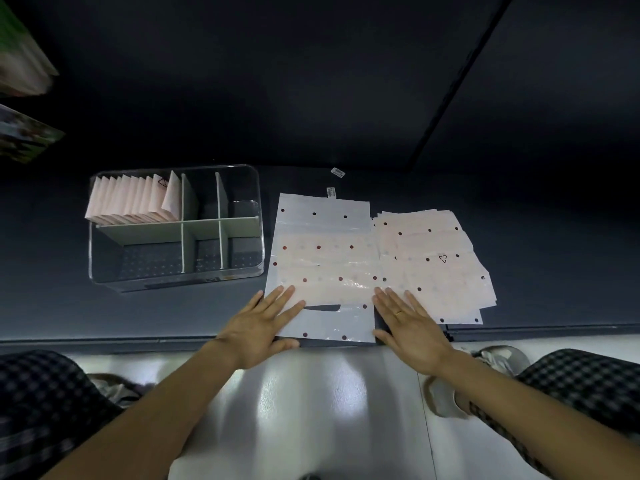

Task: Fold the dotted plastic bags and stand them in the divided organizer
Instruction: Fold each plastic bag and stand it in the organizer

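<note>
Progress: folded bags (133, 200) fill one organizer (242, 271) compartment upper left; your flat, spread left hand (258, 325) and right hand (414, 329) press an unfolded bag (322, 265), pile (433, 258) remaining.

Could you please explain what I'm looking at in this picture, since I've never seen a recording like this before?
No machine here: a person wears a camera on the head, looking down at their own arms. The left hand and right hand lie flat, fingers straight, on a spread dotted plastic bag on a dark surface. Nothing is gripped. A loose pile of more dotted bags sits to the right. To the left stands a clear divided organizer; folded bags stand in its far-left compartment.
</note>
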The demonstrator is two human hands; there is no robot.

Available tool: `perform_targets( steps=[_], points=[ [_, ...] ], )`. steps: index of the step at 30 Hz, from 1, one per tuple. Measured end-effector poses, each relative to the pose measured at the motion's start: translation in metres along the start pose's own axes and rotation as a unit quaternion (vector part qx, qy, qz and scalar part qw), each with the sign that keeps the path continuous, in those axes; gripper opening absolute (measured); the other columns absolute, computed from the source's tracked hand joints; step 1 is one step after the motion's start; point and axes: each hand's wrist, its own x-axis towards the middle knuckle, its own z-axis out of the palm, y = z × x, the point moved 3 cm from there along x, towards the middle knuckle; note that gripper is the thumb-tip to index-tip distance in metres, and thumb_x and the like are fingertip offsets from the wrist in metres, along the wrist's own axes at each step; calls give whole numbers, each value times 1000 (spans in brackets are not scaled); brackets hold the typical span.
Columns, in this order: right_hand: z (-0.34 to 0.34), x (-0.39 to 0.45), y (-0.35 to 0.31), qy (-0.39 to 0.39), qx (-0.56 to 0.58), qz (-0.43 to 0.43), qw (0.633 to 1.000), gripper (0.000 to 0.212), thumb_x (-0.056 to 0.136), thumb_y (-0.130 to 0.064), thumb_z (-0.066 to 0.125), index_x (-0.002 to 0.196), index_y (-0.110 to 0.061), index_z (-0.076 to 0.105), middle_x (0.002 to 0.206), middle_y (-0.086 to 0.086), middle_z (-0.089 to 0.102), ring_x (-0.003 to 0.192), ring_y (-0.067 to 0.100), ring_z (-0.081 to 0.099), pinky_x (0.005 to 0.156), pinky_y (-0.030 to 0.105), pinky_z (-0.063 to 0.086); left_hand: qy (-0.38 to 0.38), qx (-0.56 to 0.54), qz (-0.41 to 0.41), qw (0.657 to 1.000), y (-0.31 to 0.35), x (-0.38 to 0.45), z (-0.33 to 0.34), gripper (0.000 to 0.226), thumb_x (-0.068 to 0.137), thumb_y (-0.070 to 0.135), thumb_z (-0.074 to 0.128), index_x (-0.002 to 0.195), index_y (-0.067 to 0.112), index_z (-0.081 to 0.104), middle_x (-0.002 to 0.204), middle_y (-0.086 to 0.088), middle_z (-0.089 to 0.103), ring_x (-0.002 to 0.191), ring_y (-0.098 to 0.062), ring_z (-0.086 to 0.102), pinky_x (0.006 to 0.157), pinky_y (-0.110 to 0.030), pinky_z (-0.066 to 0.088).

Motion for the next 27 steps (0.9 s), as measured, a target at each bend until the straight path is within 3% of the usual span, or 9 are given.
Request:
perform_targets(
  steps=[2, 4, 6, 10, 14, 17, 23, 25, 27],
  points=[
    [-19, 5, -6, 98, 10, 0, 995, 50, 95, -38, 50, 136, -9, 48, 147, 5, 40, 139, 23, 34, 118, 44, 16, 3, -6, -3, 1000, 1, 0, 0, 71, 91, 65, 19, 144, 36, -19, 152, 4, -29, 138, -15, -31, 114, -33, -19],
    [-32, 16, -11, 187, 52, -12, 981, 28, 78, -22, 75, 100, -7, 71, 107, 8, 69, 105, 29, 64, 100, 48, 44, 12, -11, -7, 1000, 1, 1, 1, 72, 91, 66, 19, 146, 36, -16, 153, 4, -27, 139, -15, -29, 115, -35, -17],
    [-36, 29, -20, 172, 98, -26, 980, 24, 77, -18, 76, 97, -7, 69, 100, 7, 67, 92, 28, 64, 90, 38, 48, 20, -27, -14, 999, 2, 1, 1, 72, 90, 67, 21, 148, 37, -9, 155, 5, -22, 141, -13, -24, 116, -35, -15],
    [-28, 50, -24, 120, 101, -29, 987, 23, 92, -26, 57, 106, -10, 64, 112, 4, 59, 102, 22, 54, 88, 28, 38, 57, -65, -39, 995, 3, 4, -4, 65, 91, 65, 27, 149, 39, 13, 159, 9, -2, 145, -9, -6, 116, -33, -9],
    [-34, 58, -27, 164, 121, -34, 978, 7, 79, -10, 73, 78, -4, 69, 84, 10, 65, 76, 28, 62, 67, 36, 52, 91, -89, -53, 990, 3, 7, -7, 59, 91, 63, 31, 145, 39, 27, 156, 10, 13, 143, -8, 8, 116, -30, -2],
    [-35, 60, -29, 175, 83, -55, 980, 17, 68, -6, 82, 67, -7, 65, 71, 7, 63, 62, 26, 61, 53, 31, 52, 120, -113, -55, 985, 3, 9, -9, 56, 91, 61, 38, 142, 37, 36, 152, 9, 25, 140, -10, 18, 113, -28, 8],
    [-39, 56, -19, 2, 214, -64, 975, 12, 100, -19, 42, 103, -11, 51, 116, -4, 56, 116, 15, 48, 94, 32, 42, 149, -179, -62, 970, -6, 13, -17, 62, 84, 53, 60, 139, 34, 41, 143, 14, 41, 134, -9, 30, 107, -21, 16],
    [-47, 48, -17, -76, 273, -61, 957, 10, 101, -22, 37, 93, -17, 41, 123, -5, 55, 114, 14, 50, 94, 32, 43, 151, -230, -77, 958, -10, 12, -19, 54, 83, 45, 66, 133, 32, 50, 134, 12, 50, 126, -10, 40, 104, -22, 27],
    [-56, 43, -15, -128, 298, -60, 944, 12, 101, -22, 35, 89, -19, 36, 109, -3, 60, 90, 17, 53, 82, 32, 43, 164, -266, -93, 945, -12, 10, -20, 40, 83, 39, 68, 121, 29, 62, 122, 12, 59, 116, -10, 48, 96, -23, 38]
  ],
)
